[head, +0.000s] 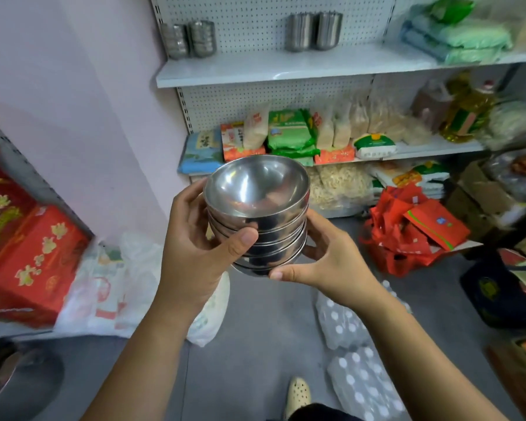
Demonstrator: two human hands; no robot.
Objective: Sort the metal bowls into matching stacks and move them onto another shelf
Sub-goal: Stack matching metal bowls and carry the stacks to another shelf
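Note:
A stack of several nested metal bowls (257,205) is held in mid air at the centre of the view, above the grey floor. My left hand (199,238) grips the stack's left side, thumb across the front. My right hand (322,259) cups the lower right side, thumb under the bottom bowl. On the upper white shelf (255,69) stand two stacks of small metal bowls (189,39) at the left and two stacks of taller metal cups (315,31) further right. Part of a large metal bowl (9,378) shows at the bottom left.
The middle shelf holds food packets (289,133) and an oil bottle (465,113). Red bags (413,229) and cartons lie on the floor at right, packs of water bottles (356,360) at lower right, red boxes (28,253) and white plastic bags (113,287) at left. My shoe (298,396) is below.

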